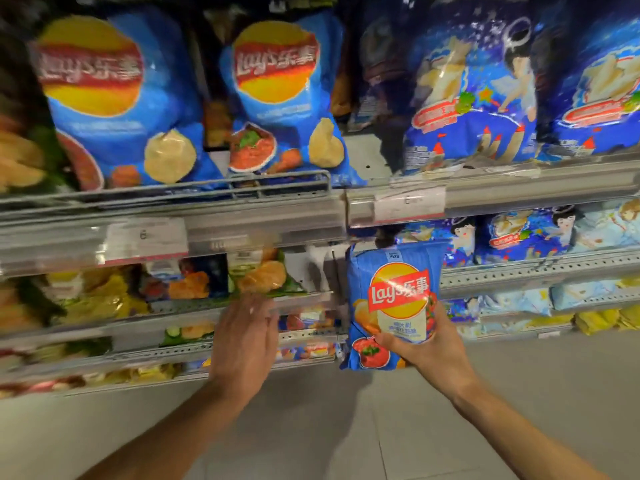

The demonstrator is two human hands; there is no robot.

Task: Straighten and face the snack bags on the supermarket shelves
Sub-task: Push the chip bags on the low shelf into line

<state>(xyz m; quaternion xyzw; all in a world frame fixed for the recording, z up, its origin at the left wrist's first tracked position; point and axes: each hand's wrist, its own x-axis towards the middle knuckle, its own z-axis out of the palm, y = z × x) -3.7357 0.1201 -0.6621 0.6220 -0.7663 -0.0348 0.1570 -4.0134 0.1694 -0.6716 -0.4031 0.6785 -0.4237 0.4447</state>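
Right now the right hand [434, 344] pinches a small blue Lay's chip bag [393, 306] out in front of the middle shelf's front edge [242, 308], while the left hand [244, 336], fingers straight, reaches there; next, I think, the bag must go back upright, facing out.

Grey tiled floor [346, 427], white price tags [147, 237] on rail (txt blurred), perforated shelf edges [540, 271]

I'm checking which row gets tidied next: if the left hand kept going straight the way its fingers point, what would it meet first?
Probably the green snack bag on the shelf just above the open left hand; the shelf's front rail may come first, as blur hides the depth.
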